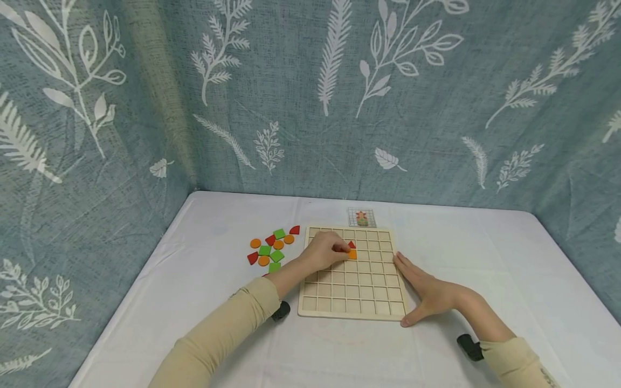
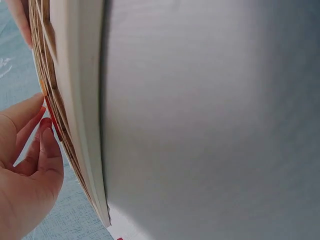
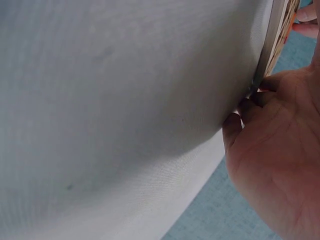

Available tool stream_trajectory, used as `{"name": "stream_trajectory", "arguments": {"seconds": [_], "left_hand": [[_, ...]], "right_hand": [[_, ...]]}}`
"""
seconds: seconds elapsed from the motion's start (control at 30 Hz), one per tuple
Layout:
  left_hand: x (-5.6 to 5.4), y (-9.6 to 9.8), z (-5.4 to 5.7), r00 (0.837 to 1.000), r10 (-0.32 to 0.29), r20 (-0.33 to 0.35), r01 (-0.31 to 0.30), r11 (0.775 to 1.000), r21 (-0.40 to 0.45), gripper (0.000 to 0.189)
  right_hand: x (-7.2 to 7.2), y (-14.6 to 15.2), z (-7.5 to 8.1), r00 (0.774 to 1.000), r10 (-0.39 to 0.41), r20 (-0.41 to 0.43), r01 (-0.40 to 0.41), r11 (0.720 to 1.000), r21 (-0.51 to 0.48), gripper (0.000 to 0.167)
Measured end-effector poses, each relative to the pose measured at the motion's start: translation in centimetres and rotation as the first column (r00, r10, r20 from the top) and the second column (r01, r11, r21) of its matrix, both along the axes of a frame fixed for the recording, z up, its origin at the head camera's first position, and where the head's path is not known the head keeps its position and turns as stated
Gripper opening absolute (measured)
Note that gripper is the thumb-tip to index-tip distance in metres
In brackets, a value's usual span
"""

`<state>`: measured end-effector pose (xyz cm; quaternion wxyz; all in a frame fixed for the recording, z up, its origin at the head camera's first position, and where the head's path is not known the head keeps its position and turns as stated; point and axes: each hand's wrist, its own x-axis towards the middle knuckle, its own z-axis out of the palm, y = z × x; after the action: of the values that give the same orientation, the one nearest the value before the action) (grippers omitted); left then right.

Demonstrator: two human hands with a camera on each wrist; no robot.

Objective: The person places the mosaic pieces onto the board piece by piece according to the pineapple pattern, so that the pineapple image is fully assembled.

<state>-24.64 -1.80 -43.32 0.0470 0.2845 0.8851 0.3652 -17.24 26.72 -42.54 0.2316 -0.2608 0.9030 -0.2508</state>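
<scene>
Left sleeve (image 1: 215,331), card (image 1: 361,217): head view only

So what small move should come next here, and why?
Probably a light press by the left hand beside the orange square: it sits right there, though whether it pinches anything is unclear, and the right hand touches the edge of the board, which could steady it.

Left hand (image 1: 326,252) at orange square (image 1: 353,254) (perhaps touching), right hand (image 1: 428,292) against gridded board (image 1: 359,292)

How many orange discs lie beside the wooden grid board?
4, in the head view: the leftmost orange disc, the lowest one, the rightmost one, another just left of it. The left forearm may hide more.
</scene>
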Motion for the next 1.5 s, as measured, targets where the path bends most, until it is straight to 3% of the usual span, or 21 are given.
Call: {"name": "stream_trajectory", "arguments": {"seconds": [0.43, 0.6, 0.73, 0.93, 1.1, 1.5], "left_hand": [[0.2, -0.4, -0.2, 1.000, 0.020, -0.008, -0.019, 0.998, 0.062, 0.009], [0.7, -1.3, -0.1, 0.998, 0.054, 0.026, -0.057, 0.991, 0.123, 0.013], [0.9, -2.7, 0.2, 0.991, 0.095, 0.091, -0.108, 0.983, 0.148, 0.016], [1.2, -5.3, 0.5, 0.961, 0.170, 0.220, -0.213, 0.958, 0.193, 0.022], [1.4, -8.1, 0.8, 0.927, 0.247, 0.283, -0.313, 0.924, 0.219, 0.028], [0.8, -14.7, 0.5, 0.864, 0.433, 0.256, -0.471, 0.876, 0.108, 0.033]], "right_hand": [[0.0, -0.3, -0.1, 1.000, 0.001, -0.006, -0.001, 1.000, -0.001, 0.137], [0.0, -0.4, -0.1, 1.000, 0.003, -0.006, -0.003, 1.000, 0.003, 0.138], [0.0, -0.3, -0.1, 1.000, 0.002, -0.006, -0.002, 1.000, 0.006, 0.137], [0.2, -0.1, -0.1, 1.000, -0.009, -0.015, 0.009, 1.000, 0.010, 0.138], [0.3, -0.1, -0.3, 1.000, -0.006, -0.021, 0.006, 1.000, 0.003, 0.138], [0.2, -0.2, -0.2, 1.000, 0.005, -0.024, -0.005, 1.000, -0.001, 0.138]]}}
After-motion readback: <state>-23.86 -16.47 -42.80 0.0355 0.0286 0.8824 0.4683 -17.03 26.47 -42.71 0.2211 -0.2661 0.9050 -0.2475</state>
